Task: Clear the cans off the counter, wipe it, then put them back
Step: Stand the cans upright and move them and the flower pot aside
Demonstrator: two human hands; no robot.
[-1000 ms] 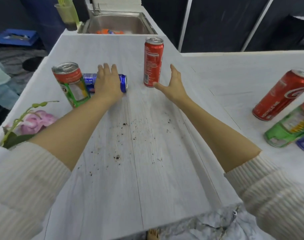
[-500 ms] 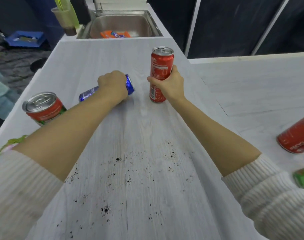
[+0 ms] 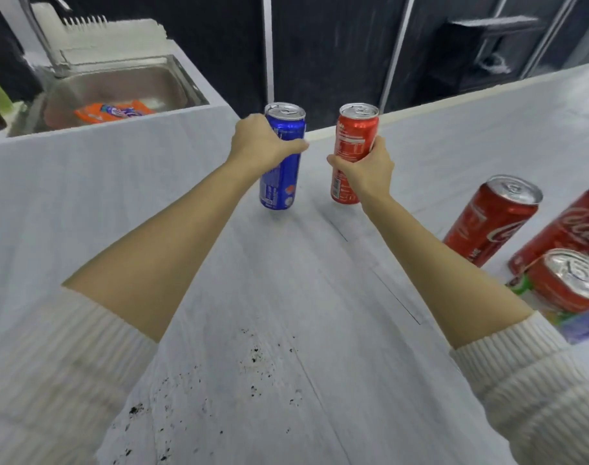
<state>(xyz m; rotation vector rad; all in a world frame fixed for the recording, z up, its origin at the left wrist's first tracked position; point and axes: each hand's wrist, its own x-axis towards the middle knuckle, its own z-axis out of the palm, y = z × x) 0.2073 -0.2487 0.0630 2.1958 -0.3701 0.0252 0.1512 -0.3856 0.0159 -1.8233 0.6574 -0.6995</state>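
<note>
My left hand (image 3: 261, 144) grips a tall blue can (image 3: 281, 177), held upright just above the white counter (image 3: 286, 297). My right hand (image 3: 367, 169) grips a slim red can (image 3: 351, 142), also upright and lifted. Dark crumbs (image 3: 252, 360) are scattered on the counter near me. At the right, on the adjoining counter, stand two red cola cans (image 3: 491, 218) (image 3: 565, 236) and a red-topped can with a green label (image 3: 568, 280).
A steel sink (image 3: 182, 78) with a faucet sits at the back left; an orange packet (image 3: 115, 112) lies in it. Something purple (image 3: 585, 325) shows at the right edge by the cans. Dark panels stand behind the counter.
The blue can lay on its side under my left hand; now both hands have lifted their cans upright and carried them to the right. My view has turned right, toward the other cans.
</note>
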